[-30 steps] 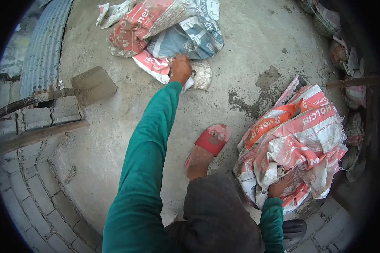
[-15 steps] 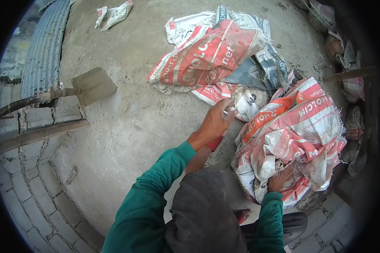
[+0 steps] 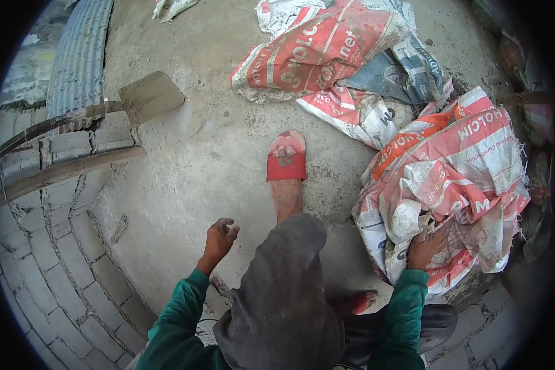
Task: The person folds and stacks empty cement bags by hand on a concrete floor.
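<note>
My right hand (image 3: 427, 248) lies on a crumpled heap of red and white cement sacks (image 3: 475, 148), its fingers stretched flat over the plastic. My left hand (image 3: 219, 243) is above the concrete floor, left of my knee and away from the sacks. Its fingers are curled in, and whatever may be between them is too small to make out. More sacks lie spread beyond the heap, including a large red one (image 3: 317, 58) and a dark grey-blue one (image 3: 382, 74).
A shovel (image 3: 151, 97) lies at the left, by corrugated metal sheeting (image 3: 77, 61) and a wooden pole (image 3: 74, 169). Grey block walls (image 3: 58, 271) border the floor. My foot in a red slipper (image 3: 287, 165) is in the middle. Filled sacks (image 3: 539, 123) line the right side.
My left hand has drawn back from near the sacks toward my left side; a small white thing seen at its fingers is no longer visible. The right hand remains on the heap.
</note>
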Motion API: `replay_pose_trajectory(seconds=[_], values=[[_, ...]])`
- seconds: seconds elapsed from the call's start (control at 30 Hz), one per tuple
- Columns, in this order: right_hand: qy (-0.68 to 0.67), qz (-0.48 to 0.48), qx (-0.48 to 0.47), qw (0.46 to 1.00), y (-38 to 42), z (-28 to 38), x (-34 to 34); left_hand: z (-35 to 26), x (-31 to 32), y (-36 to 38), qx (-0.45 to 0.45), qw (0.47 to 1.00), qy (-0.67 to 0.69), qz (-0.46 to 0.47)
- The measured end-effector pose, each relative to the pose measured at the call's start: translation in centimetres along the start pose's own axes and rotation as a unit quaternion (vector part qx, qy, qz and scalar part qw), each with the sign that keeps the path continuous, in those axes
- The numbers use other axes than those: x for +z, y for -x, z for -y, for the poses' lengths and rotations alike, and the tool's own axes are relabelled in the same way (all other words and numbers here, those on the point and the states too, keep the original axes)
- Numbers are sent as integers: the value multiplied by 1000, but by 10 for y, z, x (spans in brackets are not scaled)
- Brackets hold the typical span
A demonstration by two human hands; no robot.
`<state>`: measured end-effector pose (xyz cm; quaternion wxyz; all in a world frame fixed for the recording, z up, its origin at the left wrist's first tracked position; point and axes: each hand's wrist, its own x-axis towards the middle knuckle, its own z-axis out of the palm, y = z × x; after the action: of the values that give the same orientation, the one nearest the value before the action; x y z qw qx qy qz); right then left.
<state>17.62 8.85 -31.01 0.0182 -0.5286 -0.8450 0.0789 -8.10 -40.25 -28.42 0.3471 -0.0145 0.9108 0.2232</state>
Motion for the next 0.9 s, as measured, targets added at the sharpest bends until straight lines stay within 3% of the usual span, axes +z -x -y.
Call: replay_pose_trajectory(seconds=[0.07,0.13,0.27,0.37,0.4,0.43,0.47,0.53,0.6,0.67,0.73,0.8,0.87,0.9], values=[[4,3,-13,1000,5,-11,3,-45,-16,-37,34,998,-46,-10],[-29,-19,-37,999,1,-1,-5,-72,-23,-82,169,982,-84,-30],[-82,-9,-52,995,-2,8,-32,-141,-44,-168,175,970,-163,-48],[-177,66,-35,981,-3,11,-69,-143,-71,-235,215,944,-236,-81],[-175,64,-33,982,-4,10,-84,-141,-82,-253,115,965,-237,-5],[-176,120,-21,977,-7,8,-97,-140,-88,-267,14,970,-234,66],[-181,176,-11,968,-9,9,-107,-125,-80,-281,18,970,-236,59],[-211,187,-19,959,-9,8,-135,-71,-54,-301,-22,938,-346,-23],[-261,283,45,922,-13,10,-179,-66,-57,-299,-28,947,-320,-11],[-321,287,131,893,-8,-7,-219,-75,-59,-302,-22,958,-287,-5],[-339,188,233,892,6,-39,-255,-84,-60,-302,-61,949,-308,27],[-327,13,278,903,28,-51,-262,-90,-61,-307,-91,943,-316,57],[-169,14,278,946,44,-61,-276,-91,-61,-306,-101,948,-299,49],[-235,-30,312,920,61,-75,-271,-92,-61,-303,-106,947,-299,47]])
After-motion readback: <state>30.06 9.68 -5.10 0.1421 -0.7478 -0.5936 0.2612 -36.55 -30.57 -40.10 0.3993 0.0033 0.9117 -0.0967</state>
